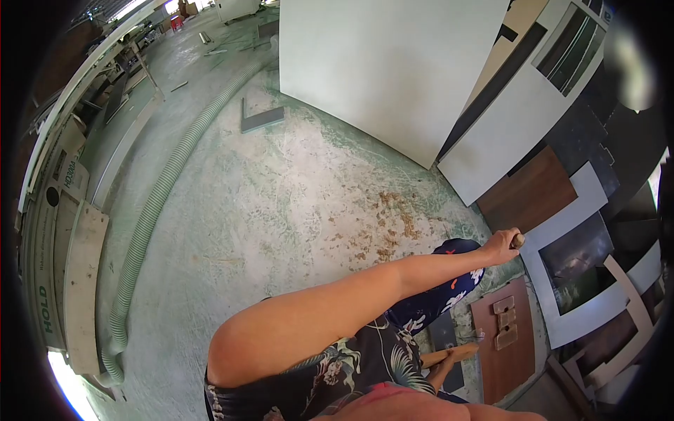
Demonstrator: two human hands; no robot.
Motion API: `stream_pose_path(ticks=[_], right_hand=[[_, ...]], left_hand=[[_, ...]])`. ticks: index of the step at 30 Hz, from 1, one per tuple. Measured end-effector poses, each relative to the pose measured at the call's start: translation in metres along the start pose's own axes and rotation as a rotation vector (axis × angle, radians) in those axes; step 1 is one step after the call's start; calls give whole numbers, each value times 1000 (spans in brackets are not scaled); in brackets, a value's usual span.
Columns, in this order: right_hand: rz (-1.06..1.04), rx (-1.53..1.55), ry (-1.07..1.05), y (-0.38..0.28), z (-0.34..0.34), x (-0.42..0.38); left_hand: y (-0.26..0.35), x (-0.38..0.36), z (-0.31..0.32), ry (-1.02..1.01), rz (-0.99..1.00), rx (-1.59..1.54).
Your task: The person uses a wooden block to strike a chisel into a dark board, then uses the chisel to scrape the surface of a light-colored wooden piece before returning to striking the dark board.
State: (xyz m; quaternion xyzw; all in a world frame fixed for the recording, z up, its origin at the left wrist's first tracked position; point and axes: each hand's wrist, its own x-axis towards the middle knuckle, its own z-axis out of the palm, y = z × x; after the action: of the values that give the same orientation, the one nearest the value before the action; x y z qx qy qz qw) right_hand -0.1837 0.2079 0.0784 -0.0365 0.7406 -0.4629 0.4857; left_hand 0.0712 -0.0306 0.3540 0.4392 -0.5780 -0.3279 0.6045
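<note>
My left arm stretches across to the right, and my left hand point(501, 245) is closed around a short wooden handle point(518, 241), of which only the rounded end shows. Lower down, partly hidden by my body, my right hand point(444, 366) is closed on a light wooden stick-like piece point(430, 359); its far end is hard to make out. Close to my right hand lies a reddish-brown board point(495, 365) with tan notched wooden pieces point(504, 323) on it. A dark grey panel point(444, 330) lies under my right hand. My knee in navy patterned cloth point(439, 298) is below my left forearm.
Large white panels point(379, 63) lean at the back right. Frames and board offcuts point(547, 249) are piled along the right. A ribbed hose point(165, 182) runs along the floor at left, beside stacked boards point(84, 281). Wood shavings point(390, 228) and an L-shaped offcut point(263, 119) lie on the floor.
</note>
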Motion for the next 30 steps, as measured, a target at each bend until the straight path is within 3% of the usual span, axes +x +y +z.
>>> stream_pose_path(ticks=[11,30], right_hand=[[-3,-16,7,-2,7,-3],[-8,-25,6,-2,6,-3]], left_hand=[[-21,3,15,-1,-53,0],[-5,0,9,-3,-48,19]])
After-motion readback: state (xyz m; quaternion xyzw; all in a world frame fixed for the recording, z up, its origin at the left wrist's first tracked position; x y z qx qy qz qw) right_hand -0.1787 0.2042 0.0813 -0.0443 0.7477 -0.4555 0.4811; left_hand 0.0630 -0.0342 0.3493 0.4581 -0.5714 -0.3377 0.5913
